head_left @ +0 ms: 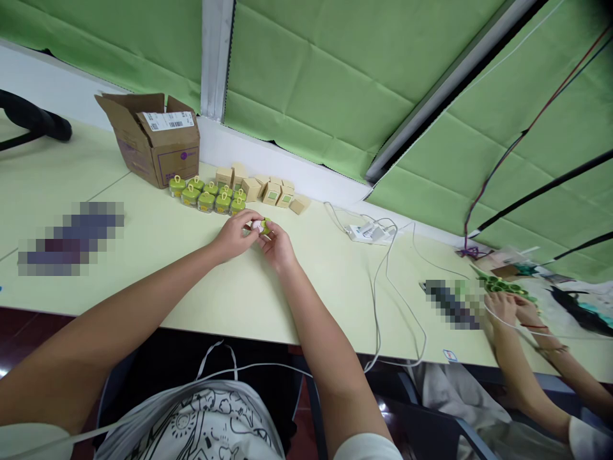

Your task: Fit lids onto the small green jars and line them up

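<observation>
We see a long pale table running under green paper-covered windows, with an open cardboard box at its far edge, a cluster of small tan cartons beside it, and a group of green jars with loop-handled lids in front of them. At the table's middle, both of our hands meet just in front of those jars: the left hand and the right hand pinch one small green jar between their fingertips, held just above the tabletop. Off to the right, a white power strip with trailing cables lies near a co-worker's hands, busy with green pieces.
</observation>
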Motion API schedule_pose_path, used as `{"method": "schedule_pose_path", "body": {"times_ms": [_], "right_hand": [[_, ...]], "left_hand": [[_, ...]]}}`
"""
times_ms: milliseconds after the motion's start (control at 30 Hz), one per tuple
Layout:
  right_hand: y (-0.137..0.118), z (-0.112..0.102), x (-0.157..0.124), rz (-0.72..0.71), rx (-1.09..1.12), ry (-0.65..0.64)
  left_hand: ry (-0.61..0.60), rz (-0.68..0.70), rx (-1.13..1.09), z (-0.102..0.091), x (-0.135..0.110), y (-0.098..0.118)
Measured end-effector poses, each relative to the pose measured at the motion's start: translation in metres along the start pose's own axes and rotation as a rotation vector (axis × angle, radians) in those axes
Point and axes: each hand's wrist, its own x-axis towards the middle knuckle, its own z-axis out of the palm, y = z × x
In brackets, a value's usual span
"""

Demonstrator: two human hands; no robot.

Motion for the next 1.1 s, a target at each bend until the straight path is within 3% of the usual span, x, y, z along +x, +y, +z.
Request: {"method": "schedule_pose_path", "body": {"times_ms": [300, 900, 1100], "right_hand": [[0.0004, 0.0016, -0.0029, -0.01, -0.012, -0.034], [-0.0001, 0.0066, -0.0073, -0.047, -0.026, -0.017], [0.0, 0.0046, -0.0065, -0.048, -0.032, -0.03]], "left_hand": [[0.039, -0.176, -0.15, 0.0039, 0.0038, -0.0078], [0.065, -0.155, -0.141, 0.0037, 0.0052, -0.0092], [0.019, -0.101, -0.085, 0.0025, 0.0019, -0.0035]]}}
